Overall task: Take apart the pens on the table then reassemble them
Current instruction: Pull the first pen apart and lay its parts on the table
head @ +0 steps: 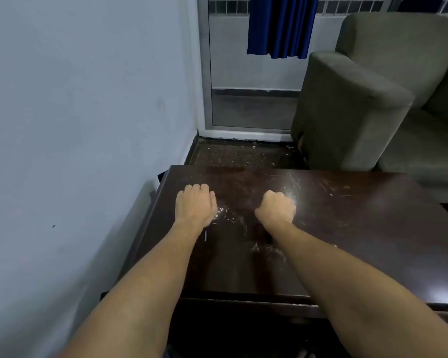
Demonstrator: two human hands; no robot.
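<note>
Both my hands rest on the dark brown table (347, 228). My left hand (195, 204) lies palm down near the table's left edge, its fingers curled under. My right hand (276, 206) is balled into a fist to its right, a hand's width away. Whatever either hand holds is hidden under the fingers. A thin pale pen part (205, 235) lies on the table beside my left wrist. A small dark object (268, 238) shows just under my right wrist. No whole pen is visible.
The tabletop is scratched and glossy. A pale wall (88, 125) runs close along the table's left side. A grey-green armchair (360, 112) stands beyond the far right edge, with a glass door (243, 86) and blue curtain (279, 27) behind.
</note>
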